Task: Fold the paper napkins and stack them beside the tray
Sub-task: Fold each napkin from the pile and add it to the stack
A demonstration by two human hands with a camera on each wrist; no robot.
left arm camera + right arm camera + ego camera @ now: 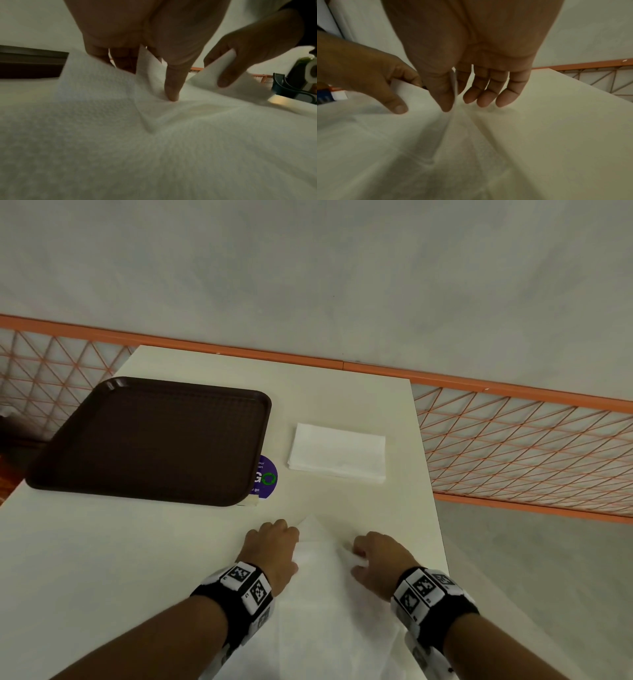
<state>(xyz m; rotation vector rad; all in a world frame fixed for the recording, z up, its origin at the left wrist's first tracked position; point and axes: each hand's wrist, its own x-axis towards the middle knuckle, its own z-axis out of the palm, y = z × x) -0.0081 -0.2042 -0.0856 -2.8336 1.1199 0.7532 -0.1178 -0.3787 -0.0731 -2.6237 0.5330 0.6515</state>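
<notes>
An unfolded white napkin (pixel 318 594) lies at the table's near edge, its far corner raised between my hands. My left hand (pixel 274 542) pinches a lifted flap of it: in the left wrist view my left hand (pixel 149 81) has the thumb pressed down on the napkin (pixel 154 148) and paper standing between thumb and fingers. My right hand (pixel 376 556) grips the right side; in the right wrist view my right hand (pixel 456 104) holds a thin edge of the napkin (pixel 419 148) between thumb and forefinger. A stack of folded napkins (pixel 337 453) lies right of the brown tray (pixel 154 440).
The white table (pixel 137 559) ends just right of the folded stack. An orange mesh fence (pixel 513 446) runs behind and to the right. A purple round sticker (pixel 267 477) shows at the tray's near right corner. The tray holds nothing.
</notes>
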